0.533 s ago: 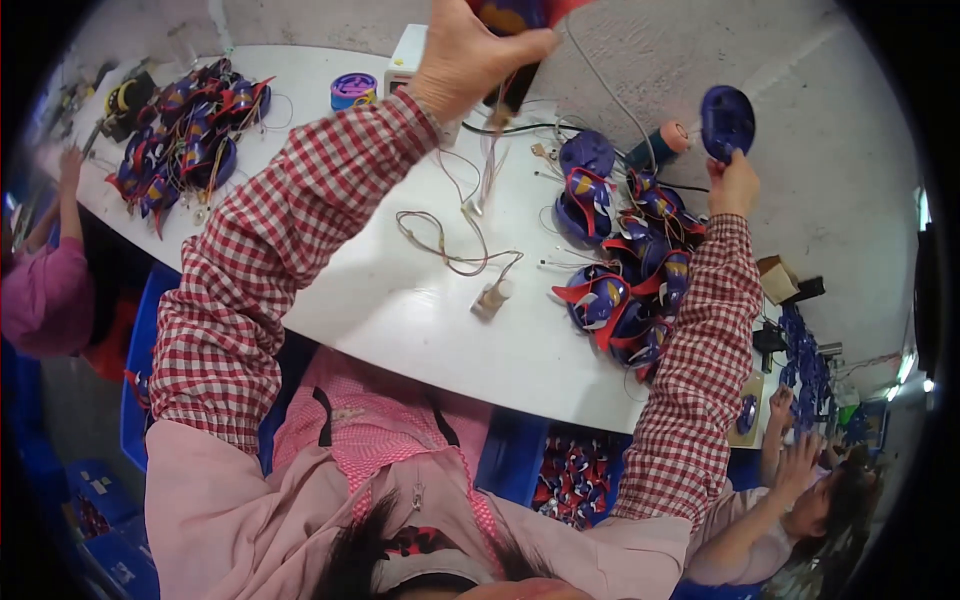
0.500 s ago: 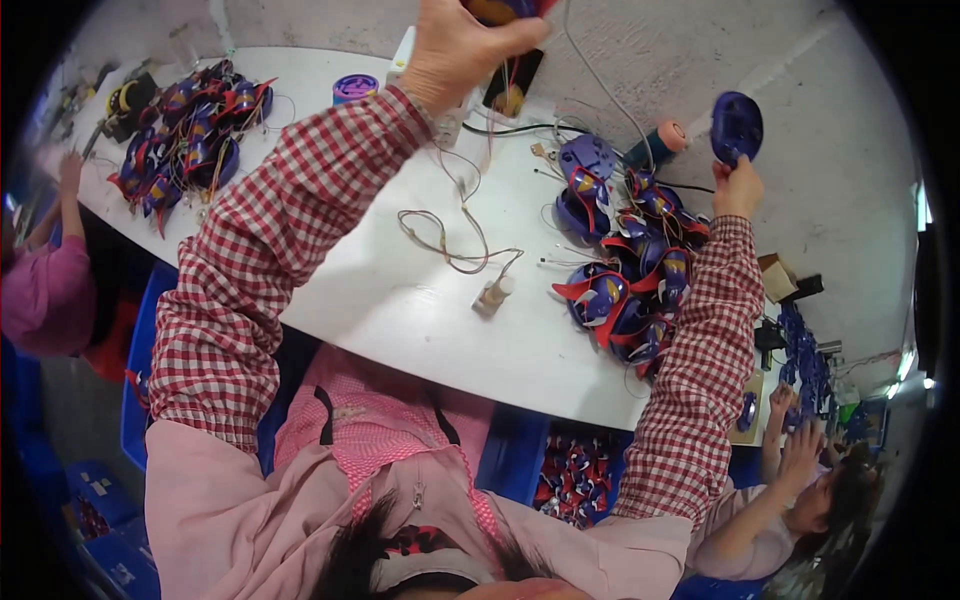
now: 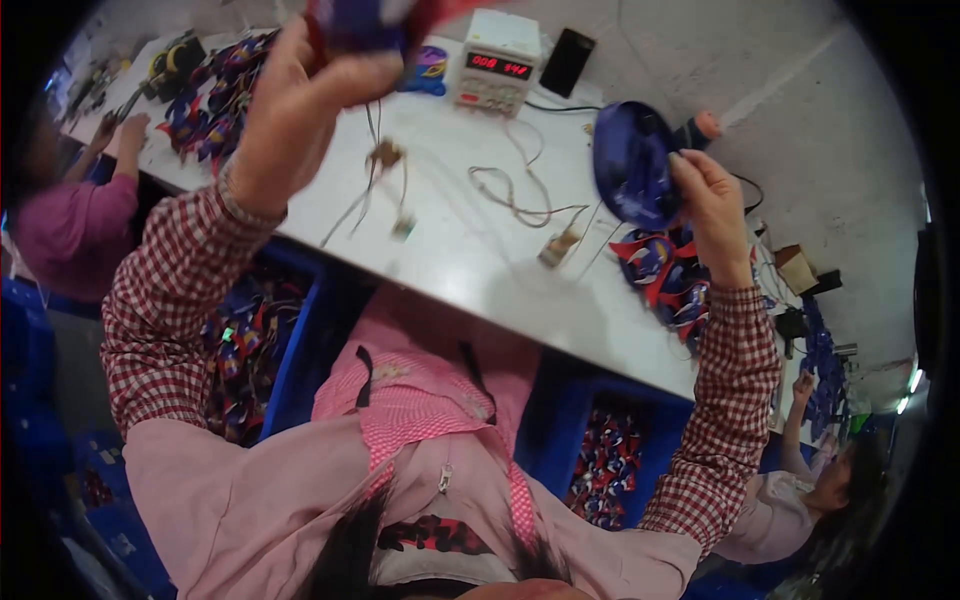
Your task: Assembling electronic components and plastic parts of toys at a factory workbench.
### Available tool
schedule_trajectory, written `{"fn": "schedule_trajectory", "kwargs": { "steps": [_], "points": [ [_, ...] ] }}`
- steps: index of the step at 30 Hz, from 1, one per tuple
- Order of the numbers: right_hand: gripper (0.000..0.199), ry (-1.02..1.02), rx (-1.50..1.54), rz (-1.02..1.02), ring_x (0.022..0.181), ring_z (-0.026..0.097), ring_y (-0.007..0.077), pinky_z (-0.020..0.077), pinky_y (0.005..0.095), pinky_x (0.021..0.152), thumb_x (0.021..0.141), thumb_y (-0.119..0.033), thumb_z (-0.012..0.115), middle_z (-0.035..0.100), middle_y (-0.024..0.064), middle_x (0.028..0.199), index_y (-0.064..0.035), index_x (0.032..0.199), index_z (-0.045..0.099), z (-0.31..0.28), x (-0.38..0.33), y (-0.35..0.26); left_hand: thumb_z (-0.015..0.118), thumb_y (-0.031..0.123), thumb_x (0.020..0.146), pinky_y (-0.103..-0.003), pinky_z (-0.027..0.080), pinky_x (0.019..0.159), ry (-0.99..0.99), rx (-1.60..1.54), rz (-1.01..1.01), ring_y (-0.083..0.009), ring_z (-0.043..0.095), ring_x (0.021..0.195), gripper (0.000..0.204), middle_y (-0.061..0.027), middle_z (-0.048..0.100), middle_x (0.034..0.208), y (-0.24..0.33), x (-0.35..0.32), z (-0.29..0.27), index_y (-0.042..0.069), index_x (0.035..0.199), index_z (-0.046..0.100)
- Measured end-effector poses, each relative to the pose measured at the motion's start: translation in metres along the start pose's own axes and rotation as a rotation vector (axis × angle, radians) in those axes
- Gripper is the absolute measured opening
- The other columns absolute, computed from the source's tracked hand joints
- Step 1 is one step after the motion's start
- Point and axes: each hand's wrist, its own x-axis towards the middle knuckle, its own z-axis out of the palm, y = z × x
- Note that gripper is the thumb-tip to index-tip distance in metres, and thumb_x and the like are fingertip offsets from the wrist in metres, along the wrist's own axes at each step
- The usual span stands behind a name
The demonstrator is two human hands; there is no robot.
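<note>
My left hand (image 3: pixel 300 110) is raised at the upper left, closed around a blurred purple-and-red plastic housing (image 3: pixel 360 25) that the top edge of the view cuts off. Thin wires with a small brown part (image 3: pixel 385 153) and a pale connector (image 3: pixel 404 227) dangle below it. On the right, my right hand (image 3: pixel 715 205) pinches the edge of a purple oval plastic shell (image 3: pixel 632 165), its hollow side partly showing. Beneath that shell lies a pile of purple, red and yellow housings (image 3: pixel 660 270). Between my hands, a looped cable (image 3: pixel 510 205) runs to a small block (image 3: pixel 558 248) on the white table.
A power supply (image 3: pixel 497 62) with a lit red display stands at the back beside a black phone (image 3: pixel 568 62) and a purple-and-blue roll (image 3: pixel 428 68). More housings (image 3: pixel 215 105) are heaped at left. Blue bins (image 3: pixel 300 345) hold parts below the table. Co-workers sit at left (image 3: pixel 80 235) and right (image 3: pixel 790 510).
My left hand has moved left with the housing, its dangling wires now showing. My right hand has brought the shell left and lower, over the table. The view has shifted, revealing the power supply.
</note>
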Motion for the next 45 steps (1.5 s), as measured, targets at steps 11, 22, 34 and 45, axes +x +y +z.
{"fn": "schedule_trajectory", "kwargs": {
  "steps": [11, 22, 34, 45],
  "points": [
    [0.029, -0.273, -0.307, 0.311, 0.045, 0.057, 0.0133, 0.0486, 0.025, 0.042, 0.09, -0.017, 0.055, 0.061, 0.0079, 0.07, 0.0088, 0.102, 0.058, 0.154, -0.02, 0.123, 0.082, 0.021, 0.067, -0.031, 0.046, 0.087, -0.009, 0.362, -0.339, -0.018, 0.054, 0.1, 0.065, -0.0128, 0.054, 0.109, -0.167, -0.069, -0.081, 0.0, 0.112, 0.041],
    [0.044, 0.072, -0.53, -0.234, 0.057, 0.054, 0.0126, 0.0463, 0.0247, 0.052, 0.081, -0.018, 0.068, 0.057, 0.0159, 0.093, 0.0069, 0.114, 0.051, 0.137, -0.082, 0.124, 0.082, 0.021, 0.065, -0.031, 0.047, 0.084, 0.126, 0.715, -0.266, -0.0187, 0.057, 0.094, 0.06, -0.013, 0.057, 0.103, -0.247, -0.047, -0.112, -0.002, 0.107, 0.046],
    [0.035, 0.272, -0.58, -0.099, 0.062, 0.059, 0.0155, 0.0459, 0.024, 0.053, 0.08, -0.026, 0.07, 0.062, 0.0114, 0.083, 0.0032, 0.095, 0.061, 0.085, -0.035, 0.181, 0.068, 0.018, 0.083, -0.027, 0.043, 0.082, -0.002, 0.656, -0.459, -0.0136, 0.054, 0.093, 0.044, -0.0074, 0.056, 0.103, -0.182, -0.059, -0.123, -0.003, 0.117, 0.05],
    [0.02, 0.129, 0.213, 0.132, 0.055, 0.051, 0.0067, 0.0433, 0.0217, 0.047, 0.09, -0.02, 0.06, 0.061, 0.004, 0.075, -0.0002, 0.094, 0.057, 0.11, -0.043, 0.111, 0.063, 0.025, 0.084, -0.037, 0.043, 0.057, -0.435, 0.975, -0.083, -0.0254, 0.055, 0.059, 0.036, -0.0134, 0.056, 0.067, -0.206, -0.06, -0.026, 0.001, 0.11, 0.055]
  ]
}}
